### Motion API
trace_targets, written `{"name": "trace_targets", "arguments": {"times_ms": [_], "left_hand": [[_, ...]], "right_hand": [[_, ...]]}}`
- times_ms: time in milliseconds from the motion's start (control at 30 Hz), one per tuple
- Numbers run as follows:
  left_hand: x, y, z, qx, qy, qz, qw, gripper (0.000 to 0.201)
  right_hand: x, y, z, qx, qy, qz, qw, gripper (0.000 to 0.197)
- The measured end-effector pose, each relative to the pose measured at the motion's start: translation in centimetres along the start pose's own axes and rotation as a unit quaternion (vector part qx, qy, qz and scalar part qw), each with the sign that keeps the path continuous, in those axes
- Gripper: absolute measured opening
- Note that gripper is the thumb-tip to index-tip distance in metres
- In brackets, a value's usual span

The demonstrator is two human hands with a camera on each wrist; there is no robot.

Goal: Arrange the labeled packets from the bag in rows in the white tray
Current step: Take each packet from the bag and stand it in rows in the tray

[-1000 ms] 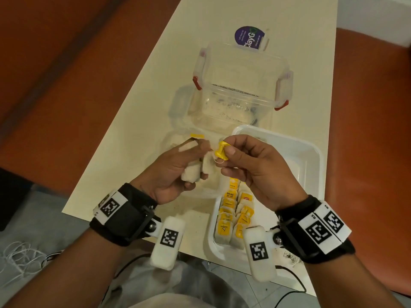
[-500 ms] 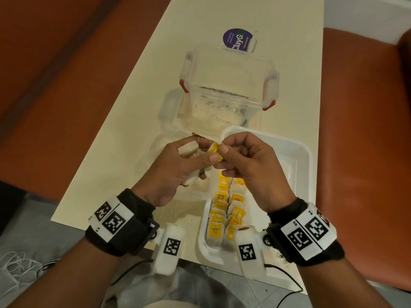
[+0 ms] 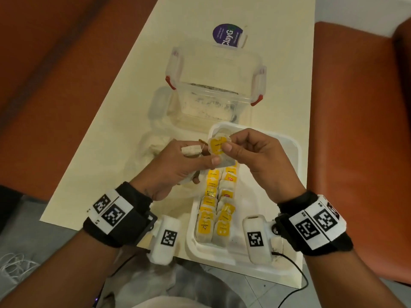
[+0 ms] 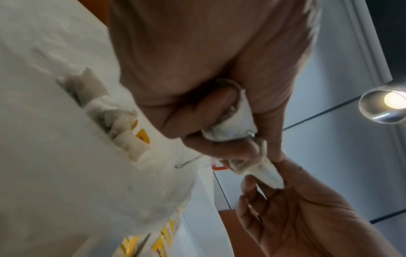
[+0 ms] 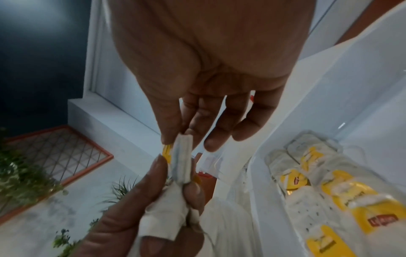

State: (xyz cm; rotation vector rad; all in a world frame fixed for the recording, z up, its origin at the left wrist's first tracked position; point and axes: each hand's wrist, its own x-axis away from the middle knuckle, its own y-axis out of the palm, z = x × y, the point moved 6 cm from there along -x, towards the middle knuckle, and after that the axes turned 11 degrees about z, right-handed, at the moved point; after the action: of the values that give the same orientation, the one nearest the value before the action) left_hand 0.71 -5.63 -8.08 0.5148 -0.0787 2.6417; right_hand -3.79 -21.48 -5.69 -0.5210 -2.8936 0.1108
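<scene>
A white packet with a yellow label (image 3: 219, 150) hangs upright over the far end of the white tray (image 3: 289, 150). My right hand (image 3: 230, 144) pinches its top edge between thumb and forefinger. My left hand (image 3: 206, 161) pinches its lower end, and its other fingers curl round more white packets (image 4: 232, 125). The right wrist view shows the held packet (image 5: 182, 160) edge-on between both thumbs. Two rows of yellow-labeled packets (image 3: 218, 203) lie in the tray's left half. The clear bag (image 3: 153, 147) lies crumpled on the table beyond my left hand.
A clear plastic box with red clips (image 3: 213, 85) stands just behind the tray. A purple-labeled tub (image 3: 228, 36) sits farther back. The cream table (image 3: 124, 112) is narrow, with orange seating on both sides. A black cable (image 3: 295, 265) runs past the tray's near right corner.
The yellow tag that my right hand pinched has come out as a whole packet, label towards me. Both hands now hold it and have shifted right, over the tray's far end.
</scene>
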Motion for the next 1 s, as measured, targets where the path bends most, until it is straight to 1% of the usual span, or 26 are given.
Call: {"name": "trace_targets", "arguments": {"times_ms": [33, 100, 167, 267, 400, 500, 567, 667, 767, 900, 1000], "left_hand": [[0.0, 0.4, 0.0, 0.001, -0.001, 0.001, 1.0, 0.018], [0.0, 0.9, -0.1, -0.003, -0.003, 0.005, 1.0, 0.01], [-0.2, 1.3, -0.1, -0.009, -0.006, 0.01, 1.0, 0.013], [-0.5, 1.3, -0.4, -0.016, -0.011, 0.016, 1.0, 0.013], [-0.3, 0.1, -0.7, -0.012, -0.024, 0.032, 0.999, 0.028], [0.3, -1.0, -0.7, -0.017, -0.024, 0.038, 0.999, 0.034], [0.7, -1.6, -1.1, -0.019, -0.026, 0.042, 0.999, 0.032], [1.0, -2.2, -1.9, -0.023, -0.041, 0.048, 0.998, 0.026], [1.3, -2.2, -2.4, -0.035, -0.045, 0.049, 0.997, 0.022], [1.2, -1.7, -2.7, -0.067, -0.034, 0.035, 0.997, 0.011], [0.9, -1.4, -3.0, -0.081, -0.033, 0.03, 0.996, 0.01]], "right_hand": [[0.0, -0.1, 0.2, -0.007, 0.01, 0.004, 1.0, 0.005], [-0.1, -0.4, 0.8, -0.006, 0.029, 0.016, 0.999, 0.005], [0.0, -0.8, 1.4, -0.012, 0.049, 0.025, 0.998, 0.006], [-0.1, -1.8, 2.3, -0.034, 0.066, 0.047, 0.996, 0.004], [-0.9, -5.0, 5.3, -0.036, 0.104, 0.151, 0.982, 0.006], [-1.8, -6.9, 8.4, 0.022, 0.14, 0.208, 0.968, 0.009], [-2.6, -7.5, 9.9, 0.067, 0.147, 0.214, 0.963, 0.013], [-3.5, -7.5, 10.8, 0.089, 0.148, 0.212, 0.962, 0.014], [-4.3, -7.7, 11.5, 0.113, 0.143, 0.225, 0.957, 0.015], [-4.7, -7.5, 12.1, 0.104, 0.15, 0.249, 0.951, 0.012], [-4.8, -7.2, 12.3, 0.096, 0.152, 0.261, 0.948, 0.011]]}}
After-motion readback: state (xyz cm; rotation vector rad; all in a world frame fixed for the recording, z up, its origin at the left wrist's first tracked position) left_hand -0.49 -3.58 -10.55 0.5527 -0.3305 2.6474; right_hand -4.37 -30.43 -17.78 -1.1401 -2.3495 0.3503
